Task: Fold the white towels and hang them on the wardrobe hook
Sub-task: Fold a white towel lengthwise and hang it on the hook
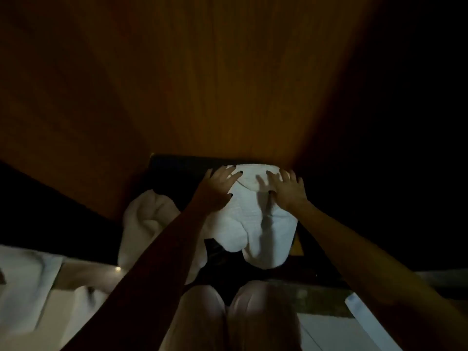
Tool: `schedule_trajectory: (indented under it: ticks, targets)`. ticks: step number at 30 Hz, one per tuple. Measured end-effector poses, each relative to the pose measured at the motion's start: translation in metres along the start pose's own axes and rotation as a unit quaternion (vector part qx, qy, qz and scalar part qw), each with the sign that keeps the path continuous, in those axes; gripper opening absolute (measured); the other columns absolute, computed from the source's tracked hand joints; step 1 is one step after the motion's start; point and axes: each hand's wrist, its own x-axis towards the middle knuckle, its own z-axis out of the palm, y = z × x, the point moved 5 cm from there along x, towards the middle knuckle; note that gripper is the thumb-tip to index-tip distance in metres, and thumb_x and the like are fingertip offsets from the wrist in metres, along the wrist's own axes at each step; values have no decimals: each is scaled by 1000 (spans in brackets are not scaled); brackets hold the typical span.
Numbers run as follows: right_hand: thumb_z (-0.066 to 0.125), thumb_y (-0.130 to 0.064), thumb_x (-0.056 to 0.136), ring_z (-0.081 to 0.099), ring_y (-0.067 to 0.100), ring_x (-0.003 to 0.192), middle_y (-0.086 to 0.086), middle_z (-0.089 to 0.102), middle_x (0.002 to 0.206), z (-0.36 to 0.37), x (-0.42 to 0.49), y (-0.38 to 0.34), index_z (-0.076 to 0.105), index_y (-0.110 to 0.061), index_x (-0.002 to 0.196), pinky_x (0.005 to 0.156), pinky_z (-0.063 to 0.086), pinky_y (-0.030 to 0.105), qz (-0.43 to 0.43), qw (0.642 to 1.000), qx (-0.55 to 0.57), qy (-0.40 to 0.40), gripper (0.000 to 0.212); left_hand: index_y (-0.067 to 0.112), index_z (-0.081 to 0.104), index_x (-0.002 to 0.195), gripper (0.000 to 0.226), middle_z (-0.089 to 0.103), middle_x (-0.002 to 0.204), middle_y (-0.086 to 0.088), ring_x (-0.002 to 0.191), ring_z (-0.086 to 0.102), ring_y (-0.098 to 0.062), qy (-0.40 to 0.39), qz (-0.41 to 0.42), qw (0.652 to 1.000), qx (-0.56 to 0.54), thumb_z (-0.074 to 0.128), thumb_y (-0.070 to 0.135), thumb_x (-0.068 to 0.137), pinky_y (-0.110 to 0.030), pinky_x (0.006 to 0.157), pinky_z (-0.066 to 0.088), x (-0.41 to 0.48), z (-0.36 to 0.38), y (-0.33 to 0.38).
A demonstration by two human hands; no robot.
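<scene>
palms on white towel (pixel 255 224)
i see left hand (pixel 217 190), right hand (pixel 286 190) spread wide (dimly); second towel (pixel 148 224) at nine o'clock.

**Darkness and crossing arms hide much**

The right third of the view is near black, and nothing there can be told. The surface (pixel 177 171) under the white towel (pixel 255 224) shows only as a dark slab; shadow hides its edges and material. The left hand (pixel 217 190) and right hand (pixel 287 190) lie spread on the towel's far end and cover the cloth beneath them. The left forearm (pixel 162 262) crosses the second towel (pixel 147 224) and hides its right side. Both forearms run out past the bottom edge. The knees (pixel 202 312) are blurred and cut off below. The pale cloth (pixel 22 274) at lower left is cut by the frame's edge. A bright spot (pixel 117 269) beside it is too small to identify.
</scene>
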Motion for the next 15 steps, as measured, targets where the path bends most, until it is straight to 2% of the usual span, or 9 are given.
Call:
schedule_trajectory:
  ticks: [3,5,7,8,10,12,15]
  targets:
    - [54,-34,94,15,36,146,12,21,158,44,22,8,18,-30,153,115,19,54,-7,999,2,40,69,21,47,139,70,46,145,-11,131,45,-31,18,38,999,-12,75,26,75,-54,101,41,18,49,-4]
    - [55,-33,93,21,38,144,15,27,155,71,35,16,26,-28,152,114,21,53,-23,997,22,74,66,27,36,145,63,34,152,-7,139,34,-28,11,42,999,-27,62,32,88,-54,110,30,29,78,-6]
    - [60,-29,90,38,40,135,19,44,145,87,49,26,43,-22,145,109,30,54,-37,988,26,147,58,29,28,148,60,27,156,-4,143,26,-25,3,53,998,-38,49,41,93,-51,114,21,45,105,-10]
    - [66,-24,86,48,40,127,19,53,135,90,56,29,52,-18,137,105,37,54,-45,981,24,189,53,30,27,148,61,26,156,-3,143,24,-24,-3,60,998,-36,49,43,93,-50,115,18,52,116,-13]
    - [73,-10,76,63,37,102,16,68,108,95,63,29,67,-13,114,93,47,52,-63,969,35,235,39,30,29,148,63,33,153,-1,142,26,-21,-13,55,997,-44,56,38,92,-48,116,15,61,130,-13]
    - [67,-2,77,67,33,81,11,71,86,86,60,26,70,-13,96,84,49,45,-81,955,74,276,22,27,35,145,59,47,141,-2,133,38,-22,-3,50,998,-49,59,30,91,-47,114,21,62,131,-6]
    - [59,-6,89,66,25,77,7,71,88,50,41,28,69,-13,97,72,47,33,-80,936,189,285,14,20,47,139,49,62,114,-7,109,54,-27,38,26,996,-81,53,13,90,-40,101,35,60,102,5]
